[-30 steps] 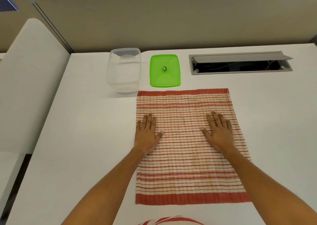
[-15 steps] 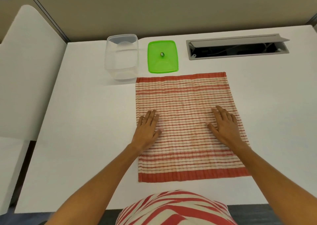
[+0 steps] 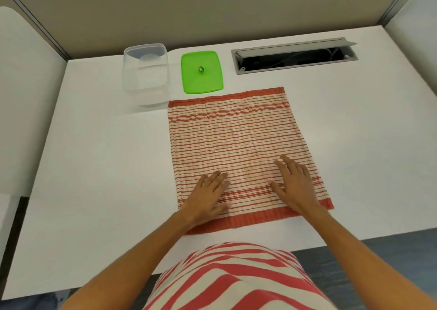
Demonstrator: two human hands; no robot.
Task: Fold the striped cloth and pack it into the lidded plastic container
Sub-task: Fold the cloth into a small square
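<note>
1. Head view, left hand: grip fully open, fingers straight and close together, palm down flat on the striped cloth near its lower left corner; it holds nothing.
2. Right hand: grip likewise open, fingers extended and slightly spread, palm pressing the cloth near its lower right part; thumb points inward toward the left hand. Nothing is pinched or lifted.
3. Striped cloth: unfolded, lying flat in a single layer on the white counter. Cream ground with thin red horizontal stripes, a solid red band along the near edge and another along the far edge. Surface finely ribbed, edges straight, set slightly askew to the counter's front edge. Both hands lie on its near third, apart from each other.
4. Plastic container: clear, rectangular, upright and open-topped, standing just beyond the cloth's far left corner.
5. Green lid: off the container, lying flat beside it to the right, with a small knob at its centre; close to the cloth's far edge.
6. Cable tray: grey recessed slot in the counter, flap raised, further right along the back.
</note>
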